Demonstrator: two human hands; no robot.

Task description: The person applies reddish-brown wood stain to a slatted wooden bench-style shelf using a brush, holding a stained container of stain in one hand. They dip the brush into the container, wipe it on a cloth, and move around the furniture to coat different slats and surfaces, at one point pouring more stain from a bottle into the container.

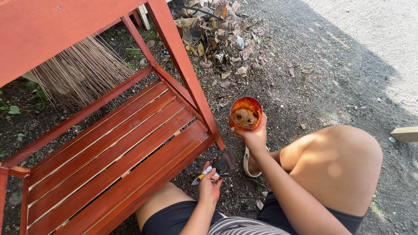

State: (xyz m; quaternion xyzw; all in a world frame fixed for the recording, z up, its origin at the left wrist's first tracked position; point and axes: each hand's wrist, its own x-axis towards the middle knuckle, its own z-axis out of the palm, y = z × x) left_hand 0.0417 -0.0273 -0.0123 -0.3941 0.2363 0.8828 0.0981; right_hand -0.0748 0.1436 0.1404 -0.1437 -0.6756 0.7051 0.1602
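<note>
Head view looks down on a person crouched on dark gravel ground (331,74) beside a red-brown wooden shelf unit (109,148) with a slatted lower shelf. Right hand (254,135) has its grip wrapped around an orange cup (245,114) — fingers curled about the lower wall, the cup upright and held above the ground just beside the unit's front leg (187,74); a brownish residue sits inside it. Left hand (210,188) is lower, near the shelf's front corner, its grip pinching a small paintbrush (201,177) with a yellow handle, and a bit of white material is caught in the same fingers. Dark bristles (224,164) of the brush rest close to the ground. Behind the unit lies a straw broom (78,74), and past it a heap of dry leaves (217,30).
</note>
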